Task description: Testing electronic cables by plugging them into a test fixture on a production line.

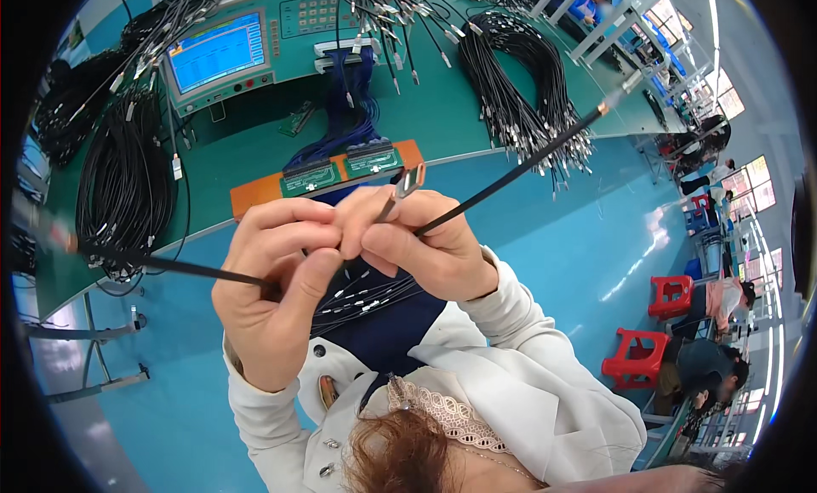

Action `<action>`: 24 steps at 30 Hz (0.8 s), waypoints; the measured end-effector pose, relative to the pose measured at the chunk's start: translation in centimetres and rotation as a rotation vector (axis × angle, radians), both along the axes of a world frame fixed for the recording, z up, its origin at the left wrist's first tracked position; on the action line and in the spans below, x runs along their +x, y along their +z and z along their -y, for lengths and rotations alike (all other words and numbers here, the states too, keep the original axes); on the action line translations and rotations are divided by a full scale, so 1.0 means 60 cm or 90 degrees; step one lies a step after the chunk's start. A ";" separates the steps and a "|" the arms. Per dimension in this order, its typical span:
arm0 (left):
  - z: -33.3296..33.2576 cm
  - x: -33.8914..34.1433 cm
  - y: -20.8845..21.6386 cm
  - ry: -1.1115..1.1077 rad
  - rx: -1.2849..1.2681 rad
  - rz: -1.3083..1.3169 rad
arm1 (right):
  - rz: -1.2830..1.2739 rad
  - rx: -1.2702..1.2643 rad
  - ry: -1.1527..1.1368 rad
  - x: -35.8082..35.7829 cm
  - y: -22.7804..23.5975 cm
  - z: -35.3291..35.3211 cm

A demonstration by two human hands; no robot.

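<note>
My left hand (271,293) and my right hand (438,242) meet above my lap, both closed on thin black cable. From the right hand a length of black cable (515,174) runs up and right to a blurred metal end. Another black length (183,267) leaves the left hand toward the left, its tip smeared by motion. Between the fingertips a small metal plug (411,180) points upward. Whether these lengths are one cable, I cannot tell. Below the hands, several black cables with white tags (366,301) lie across my lap.
Beyond my hands, a green bench (434,110) holds a tester with a lit screen (219,52), an orange board fixture (255,195) and cable bundles (128,169) (519,76). Red stools (634,357) and seated people are at the right.
</note>
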State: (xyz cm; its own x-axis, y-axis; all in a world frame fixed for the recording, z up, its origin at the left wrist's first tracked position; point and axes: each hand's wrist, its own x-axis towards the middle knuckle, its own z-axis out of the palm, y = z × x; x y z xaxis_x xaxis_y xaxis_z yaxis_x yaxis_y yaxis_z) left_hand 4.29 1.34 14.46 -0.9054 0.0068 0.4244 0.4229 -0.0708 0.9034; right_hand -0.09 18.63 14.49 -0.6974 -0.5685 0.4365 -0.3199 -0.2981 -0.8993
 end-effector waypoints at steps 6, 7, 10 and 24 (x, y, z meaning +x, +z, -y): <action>0.007 -0.010 -0.005 0.111 0.029 0.076 | 0.135 -0.001 -0.066 -0.007 -0.013 -0.017; 0.022 -0.022 -0.018 0.101 -0.050 0.117 | 0.147 0.026 -0.078 -0.008 -0.017 -0.028; 0.062 -0.063 -0.088 -0.046 -0.242 0.294 | 0.196 0.069 -0.076 0.002 -0.035 -0.069; -0.135 -0.179 -0.395 0.124 -0.768 0.099 | 0.367 0.031 -0.295 0.149 -0.158 -0.217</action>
